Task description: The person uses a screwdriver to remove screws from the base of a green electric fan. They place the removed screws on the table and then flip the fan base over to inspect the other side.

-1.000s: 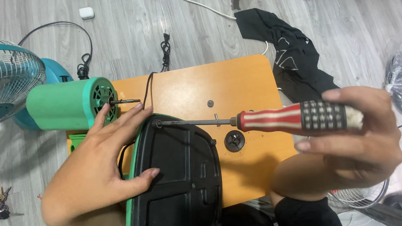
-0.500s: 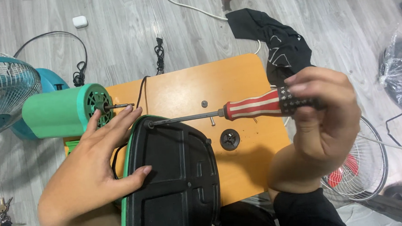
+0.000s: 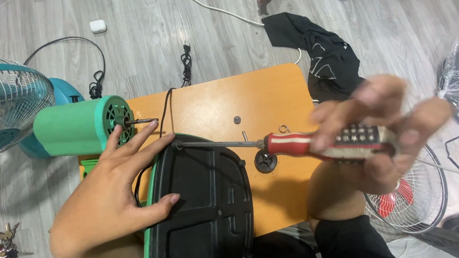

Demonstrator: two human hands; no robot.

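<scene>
Right hand (image 3: 383, 130), blurred, right of centre, curled around screwdriver (image 3: 315, 142) handle; striped red-white grip with black studded end looks firm, non-slip. Thin steel shaft reaches left, tip at screw (image 3: 178, 145) on upper rim of black fan base (image 3: 205, 205).

Left hand (image 3: 109, 197), lower left, fingers spread flat, pressing base rim. Base looks like rigid plastic, probably light; best steadied at edge.

Green motor housing (image 3: 80, 126) upper left of orange bench (image 3: 259, 98).
</scene>
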